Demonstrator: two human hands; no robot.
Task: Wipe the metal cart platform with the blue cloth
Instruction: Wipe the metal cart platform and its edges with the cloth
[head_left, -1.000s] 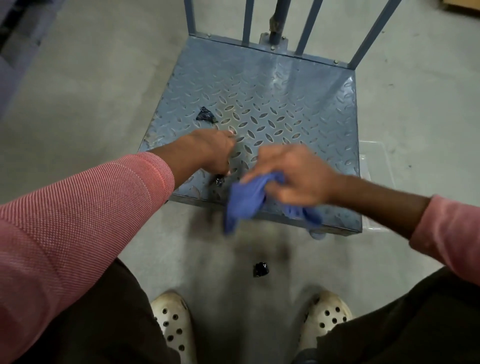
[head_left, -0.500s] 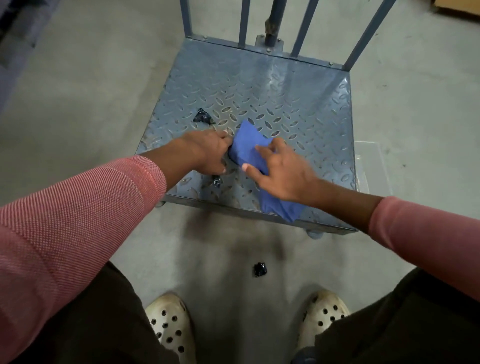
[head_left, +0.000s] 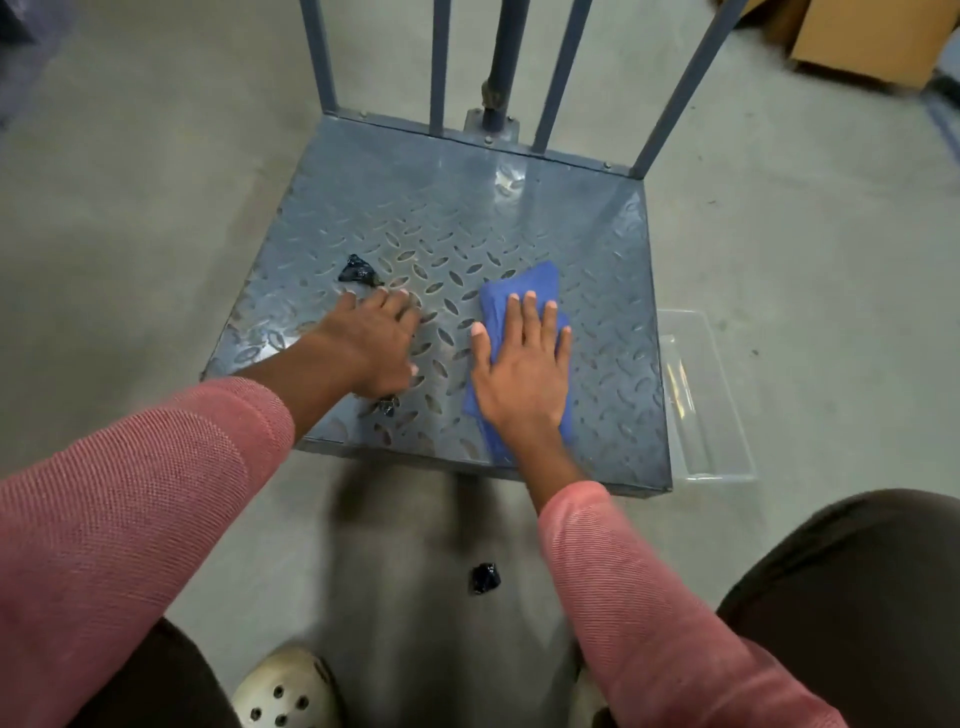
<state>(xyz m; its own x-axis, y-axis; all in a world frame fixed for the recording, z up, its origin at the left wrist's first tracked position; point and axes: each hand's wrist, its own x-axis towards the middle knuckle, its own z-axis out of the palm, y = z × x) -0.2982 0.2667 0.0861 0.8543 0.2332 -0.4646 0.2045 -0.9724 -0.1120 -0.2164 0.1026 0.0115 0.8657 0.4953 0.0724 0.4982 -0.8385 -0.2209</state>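
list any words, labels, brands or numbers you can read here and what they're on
None: no text in this view can be read.
cart platform: bare patterned metal, no label or number showing.
blue cloth: no tag or print showing.
cardboard box: plain faces, blurred, no print visible.
clear bin: pale streaks on it, too blurred to tell whether lettered.
shoe: no brand mark visible.

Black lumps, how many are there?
3 black lumps. One lies on the cart platform just past the left hand, one peeks from under that hand, one is on the floor. Others may hide under the hands or cloth.
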